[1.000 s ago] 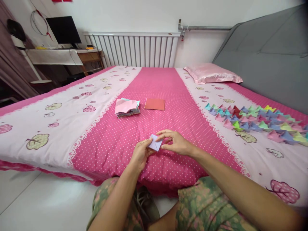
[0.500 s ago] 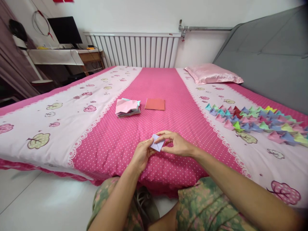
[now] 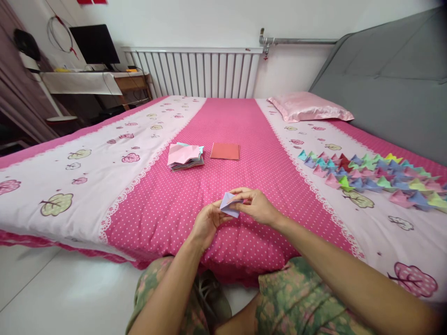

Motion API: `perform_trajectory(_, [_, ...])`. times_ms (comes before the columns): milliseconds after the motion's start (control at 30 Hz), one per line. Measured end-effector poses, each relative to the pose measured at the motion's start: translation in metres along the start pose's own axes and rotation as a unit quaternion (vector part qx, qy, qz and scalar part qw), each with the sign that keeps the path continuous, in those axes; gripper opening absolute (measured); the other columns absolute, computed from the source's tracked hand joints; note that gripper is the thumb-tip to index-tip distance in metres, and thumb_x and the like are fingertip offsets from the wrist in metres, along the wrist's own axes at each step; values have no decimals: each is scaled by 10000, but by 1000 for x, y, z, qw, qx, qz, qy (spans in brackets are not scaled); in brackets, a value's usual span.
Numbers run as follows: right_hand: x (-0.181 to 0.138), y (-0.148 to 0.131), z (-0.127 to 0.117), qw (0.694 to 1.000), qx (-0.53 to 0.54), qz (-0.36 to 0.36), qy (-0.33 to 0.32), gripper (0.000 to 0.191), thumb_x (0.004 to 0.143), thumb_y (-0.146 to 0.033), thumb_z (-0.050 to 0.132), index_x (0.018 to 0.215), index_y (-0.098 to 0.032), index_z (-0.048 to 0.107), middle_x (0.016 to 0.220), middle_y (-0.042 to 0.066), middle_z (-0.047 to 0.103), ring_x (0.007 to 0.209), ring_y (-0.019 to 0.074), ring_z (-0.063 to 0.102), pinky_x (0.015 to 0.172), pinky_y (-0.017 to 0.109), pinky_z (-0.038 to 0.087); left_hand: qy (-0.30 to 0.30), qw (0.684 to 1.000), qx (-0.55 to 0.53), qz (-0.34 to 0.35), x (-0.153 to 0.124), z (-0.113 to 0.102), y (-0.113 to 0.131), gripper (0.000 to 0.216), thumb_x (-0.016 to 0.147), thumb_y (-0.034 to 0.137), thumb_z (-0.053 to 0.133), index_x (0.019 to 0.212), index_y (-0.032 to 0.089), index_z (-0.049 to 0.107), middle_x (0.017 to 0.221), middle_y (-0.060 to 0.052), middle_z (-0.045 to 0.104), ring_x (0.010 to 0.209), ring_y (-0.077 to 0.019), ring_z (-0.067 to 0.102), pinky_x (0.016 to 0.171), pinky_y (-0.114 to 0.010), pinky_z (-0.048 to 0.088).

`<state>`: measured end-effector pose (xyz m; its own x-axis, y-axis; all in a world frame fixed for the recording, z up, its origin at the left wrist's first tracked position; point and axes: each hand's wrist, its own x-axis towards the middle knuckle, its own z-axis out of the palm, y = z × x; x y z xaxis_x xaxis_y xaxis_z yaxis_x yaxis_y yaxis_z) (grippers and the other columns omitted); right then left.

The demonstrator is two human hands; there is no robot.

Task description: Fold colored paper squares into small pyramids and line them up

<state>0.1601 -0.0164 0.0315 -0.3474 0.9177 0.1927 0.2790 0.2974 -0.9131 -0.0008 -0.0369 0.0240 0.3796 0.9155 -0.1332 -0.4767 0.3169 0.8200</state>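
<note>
Both hands meet over the near edge of the pink dotted bedspread [image 3: 230, 125]. My left hand [image 3: 206, 222] and my right hand [image 3: 257, 206] pinch a small folded piece of lavender paper [image 3: 228, 205] between their fingertips. Further up the bed lies a stack of coloured paper sheets [image 3: 185, 156] with a pink sheet on top. A single red-orange sheet [image 3: 225, 150] lies flat just right of that stack.
Several folded paper shapes in many colours [image 3: 370, 179] lie in rows on the right side of the bed. A pink pillow [image 3: 309, 106] rests by the grey headboard [image 3: 387, 79]. A white radiator [image 3: 195, 72] and a desk with a monitor [image 3: 95, 44] stand beyond.
The lavender paper has tilted and risen slightly between my fingers, and my right hand's fingers have closed further over it. Everything on the bed stays put.
</note>
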Motion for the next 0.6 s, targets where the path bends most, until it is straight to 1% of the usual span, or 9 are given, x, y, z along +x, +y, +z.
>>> perform_trajectory(67, [0,-3,0,1000,-3,1,10,169,696,-295,635,834,-219,698,1040,76,589,963,193,556,749,306,455,-20,999,35,17,-1,1,1,335,636,136,514,942,129,651,936,-74,665,768,-158,606,723,-256,461])
perform_trajectory(133, [-1,-5,0,1000,-3,3,14,166,700,-309,631,812,-208,700,1023,79,601,952,194,562,743,308,451,-26,996,73,33,-2,2,0,318,670,163,571,981,153,641,949,-65,662,789,-148,601,732,-242,450])
perform_trajectory(267, [-1,-7,0,1000,-5,-1,8,190,741,-340,583,788,-196,698,1011,83,615,946,189,567,770,321,441,-12,993,105,53,0,3,-5,266,737,297,585,945,147,656,858,-65,675,719,-119,593,698,-221,439])
perform_trajectory(400, [-2,-10,2,1000,15,-8,18,197,742,-349,577,792,-196,690,1000,72,623,940,181,568,766,311,442,-1,992,108,68,3,1,-9,278,750,339,570,914,133,660,811,-65,674,674,-114,582,693,-234,450])
perform_trajectory(467, [-3,-12,5,998,31,-7,52,199,719,-350,599,797,-184,675,935,67,637,874,173,583,721,297,454,-3,991,108,75,4,0,-10,285,757,347,561,914,129,657,803,-65,671,684,-120,582,710,-248,455])
perform_trajectory(533, [-4,-14,7,993,34,3,110,237,669,-358,646,812,-169,641,827,54,637,749,156,587,645,279,459,-4,991,111,79,4,0,-10,287,763,351,552,909,127,655,786,-59,666,685,-120,581,720,-252,454])
perform_trajectory(600, [-5,-16,8,985,28,11,168,317,603,-359,698,829,-162,595,739,30,610,647,134,560,583,258,449,-2,990,114,80,4,0,-10,280,766,352,547,892,128,656,763,-49,661,674,-112,576,725,-246,451])
